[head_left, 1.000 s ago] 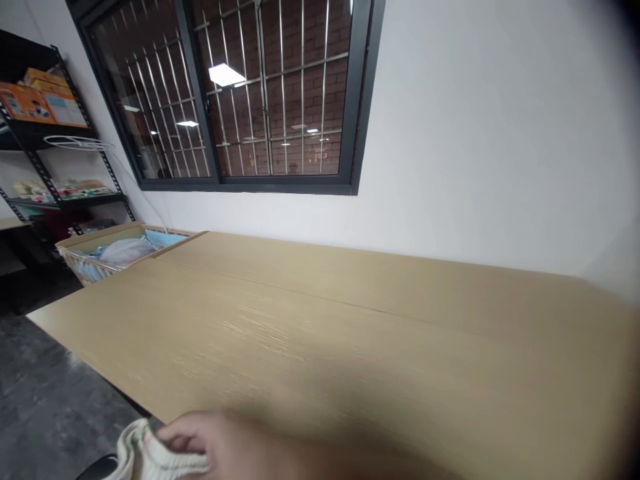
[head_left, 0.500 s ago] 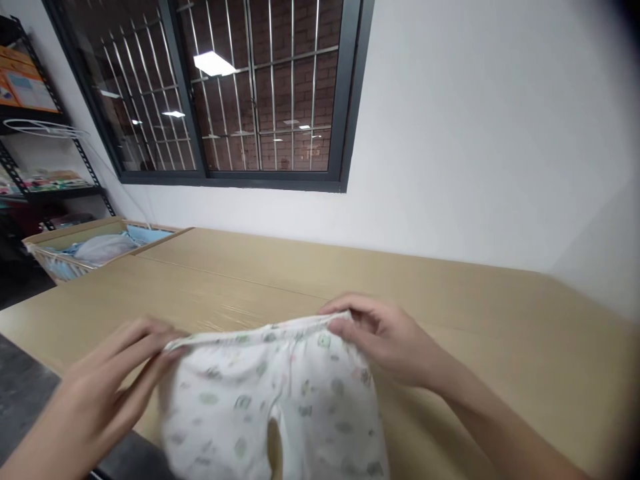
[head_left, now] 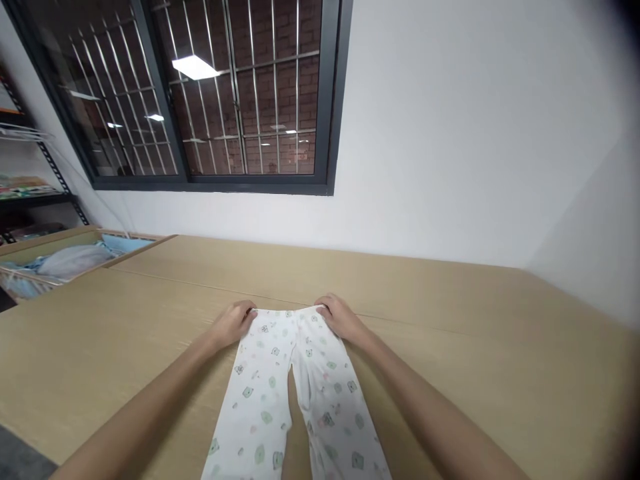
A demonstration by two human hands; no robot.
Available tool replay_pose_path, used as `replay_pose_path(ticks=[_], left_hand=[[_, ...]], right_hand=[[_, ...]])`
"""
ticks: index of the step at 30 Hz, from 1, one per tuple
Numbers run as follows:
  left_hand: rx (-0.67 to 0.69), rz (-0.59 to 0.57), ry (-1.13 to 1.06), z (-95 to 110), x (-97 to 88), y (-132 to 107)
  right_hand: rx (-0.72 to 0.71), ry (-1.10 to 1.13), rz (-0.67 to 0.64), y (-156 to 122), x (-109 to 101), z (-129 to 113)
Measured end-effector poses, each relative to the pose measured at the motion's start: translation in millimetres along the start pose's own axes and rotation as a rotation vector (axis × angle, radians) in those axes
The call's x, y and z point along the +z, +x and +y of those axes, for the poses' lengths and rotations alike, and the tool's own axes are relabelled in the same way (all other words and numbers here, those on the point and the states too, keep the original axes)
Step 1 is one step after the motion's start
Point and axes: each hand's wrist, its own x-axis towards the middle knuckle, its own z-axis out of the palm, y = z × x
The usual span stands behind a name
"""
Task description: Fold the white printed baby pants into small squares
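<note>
A pair of small white trousers with a green and grey animal print lies stretched over the tan table, waistband away from me and both legs running toward me. At the left corner of the waistband, my left hand is closed on the fabric. My right hand grips the opposite corner, its fingers curled over the edge. Between the two hands the waistband is pulled nearly straight. The leg ends run out of the bottom of the view.
A wooden-framed crib with blue bedding adjoins the table at the left. Behind it stands a black shelf rack. A white wall with a dark-framed barred window rises along the table's far edge.
Both hands have moved forward, away from me, carrying the trousers' waistband farther over the table. The trousers now lie flatter, with more of the legs showing. The view has shifted slightly right.
</note>
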Motion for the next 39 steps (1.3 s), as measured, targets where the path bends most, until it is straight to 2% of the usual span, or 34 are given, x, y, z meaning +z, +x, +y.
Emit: replay_pose_path(ticks=[6, 12, 19, 31, 39], left_hand=[[-0.035, 0.105, 0.002, -27.8, 28.3, 24.5], [-0.099, 0.164, 0.020, -46.8, 43.5, 37.8], [-0.079, 0.159, -0.049, -52.9, 48.1, 39.6], [-0.098, 0.183, -0.064, -55.3, 49.0, 33.1], [0.009, 0.148, -0.102, -61.8, 49.7, 30.3]], right_hand=[[-0.034, -0.060, 0.010, 22.1, 24.9, 27.1], [-0.120, -0.156, -0.018, 41.9, 34.6, 47.0], [-0.130, -0.187, -0.005, 50.2, 38.5, 56.7], [0.000, -0.154, 0.078, 47.1, 44.3, 57.9], [0.008, -0.148, 0.077, 47.0, 46.8, 59.2]])
